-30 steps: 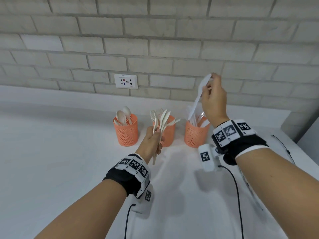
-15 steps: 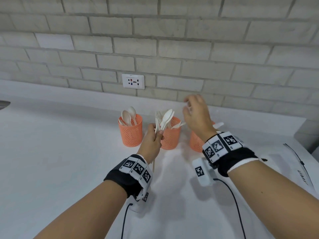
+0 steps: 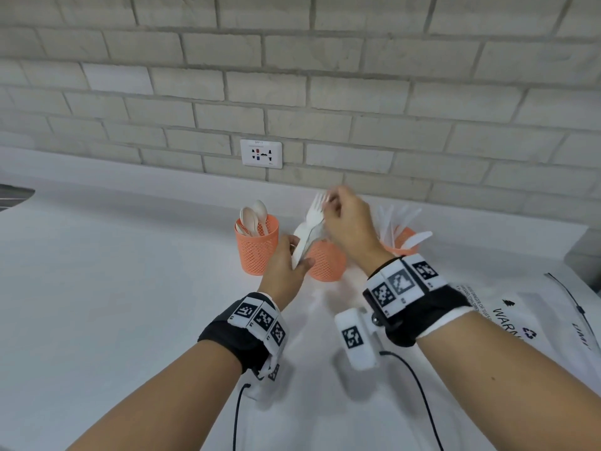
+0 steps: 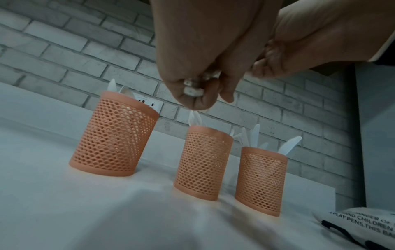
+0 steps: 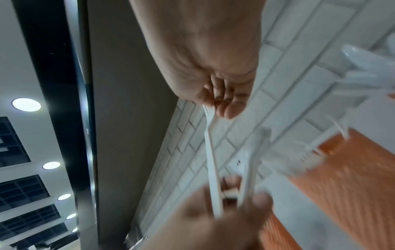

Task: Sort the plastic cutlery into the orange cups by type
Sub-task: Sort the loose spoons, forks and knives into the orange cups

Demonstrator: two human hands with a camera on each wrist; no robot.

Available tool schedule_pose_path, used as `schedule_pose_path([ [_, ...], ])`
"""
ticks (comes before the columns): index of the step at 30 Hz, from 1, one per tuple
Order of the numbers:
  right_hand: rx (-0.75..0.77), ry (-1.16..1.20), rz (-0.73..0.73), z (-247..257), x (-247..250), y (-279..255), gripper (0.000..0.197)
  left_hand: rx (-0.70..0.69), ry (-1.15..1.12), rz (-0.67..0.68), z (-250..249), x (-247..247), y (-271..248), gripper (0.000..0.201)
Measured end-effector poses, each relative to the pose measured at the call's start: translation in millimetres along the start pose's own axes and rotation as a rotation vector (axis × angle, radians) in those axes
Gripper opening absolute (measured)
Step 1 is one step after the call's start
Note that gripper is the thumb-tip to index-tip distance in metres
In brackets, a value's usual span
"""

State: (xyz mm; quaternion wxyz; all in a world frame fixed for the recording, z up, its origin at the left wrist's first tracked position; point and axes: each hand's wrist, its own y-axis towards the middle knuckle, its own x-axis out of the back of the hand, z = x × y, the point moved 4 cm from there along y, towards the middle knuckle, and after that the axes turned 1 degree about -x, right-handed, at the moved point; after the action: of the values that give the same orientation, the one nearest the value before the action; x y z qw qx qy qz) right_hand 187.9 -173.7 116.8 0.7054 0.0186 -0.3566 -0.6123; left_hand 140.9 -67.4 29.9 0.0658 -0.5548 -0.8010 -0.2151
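Observation:
Three orange mesh cups stand in a row by the wall: the left cup (image 3: 257, 247) with spoons, the middle cup (image 3: 325, 260), the right cup (image 3: 401, 240) with knives. My left hand (image 3: 287, 265) grips a bundle of white cutlery (image 3: 305, 239) by the handles in front of the middle cup. My right hand (image 3: 344, 219) pinches the head of a white fork (image 3: 317, 211) at the top of that bundle. In the right wrist view the fork (image 5: 210, 152) runs from my right fingertips (image 5: 229, 110) down into the left fist. The left wrist view shows handle ends (image 4: 192, 88) in the fist.
A white counter (image 3: 113, 304) ends at a grey brick wall with a socket (image 3: 261, 153). A printed white plastic bag (image 3: 533, 327) lies at the right, and a dark object (image 3: 13, 196) shows at the far left edge. Cables trail from both wristbands toward me.
My right hand let a knife go into the right cup, swung left and now pinches a fork in the bundle. The left hand kept holding the bundle; the camera tilted down.

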Motion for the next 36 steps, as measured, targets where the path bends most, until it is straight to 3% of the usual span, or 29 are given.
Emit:
schedule_pose_path([
  [5, 0.162, 0.076, -0.335, 17, 50, 30, 0.011, 0.106, -0.144, -0.057, 9, 15, 2, 0.020],
  [8, 0.215, 0.006, -0.391, 4, 53, 37, 0.013, 0.169, -0.288, -0.043, 9, 19, 5, 0.011],
  [15, -0.003, -0.299, -0.077, -55, 5, 28, 0.018, 0.150, -0.446, 0.083, 3, 25, 6, 0.018],
  [18, 0.064, -0.364, -0.051, -49, -4, 26, 0.028, 0.152, -0.496, 0.113, 4, 29, 10, 0.019],
  [20, 0.141, -0.218, -0.061, -33, -13, 22, 0.019, 0.146, -0.529, 0.112, 5, 32, 13, 0.019],
  [23, 0.094, 0.007, 0.146, -13, -37, 11, 0.040, 0.117, -0.511, 0.118, 8, 33, 17, 0.018],
  [25, 0.061, 0.029, 0.207, -6, -48, 5, 0.039, 0.089, -0.418, 0.139, 7, 33, 18, 0.028],
  [28, -0.050, 0.155, 0.197, -5, -58, 10, 0.028, -0.041, -0.232, 0.200, -4, 32, 13, 0.052],
  [31, -0.230, 0.441, 0.187, -4, -63, 14, 0.018, -0.136, -0.062, 0.182, 2, 37, 17, 0.059],
  [34, -0.277, 0.413, 0.168, -4, -68, 17, 0.049, -0.249, 0.083, 0.201, 9, 42, 24, 0.063],
  [36, -0.278, 0.367, 0.157, -6, -71, 20, 0.056, -0.277, 0.175, 0.221, 10, 45, 25, 0.066],
])
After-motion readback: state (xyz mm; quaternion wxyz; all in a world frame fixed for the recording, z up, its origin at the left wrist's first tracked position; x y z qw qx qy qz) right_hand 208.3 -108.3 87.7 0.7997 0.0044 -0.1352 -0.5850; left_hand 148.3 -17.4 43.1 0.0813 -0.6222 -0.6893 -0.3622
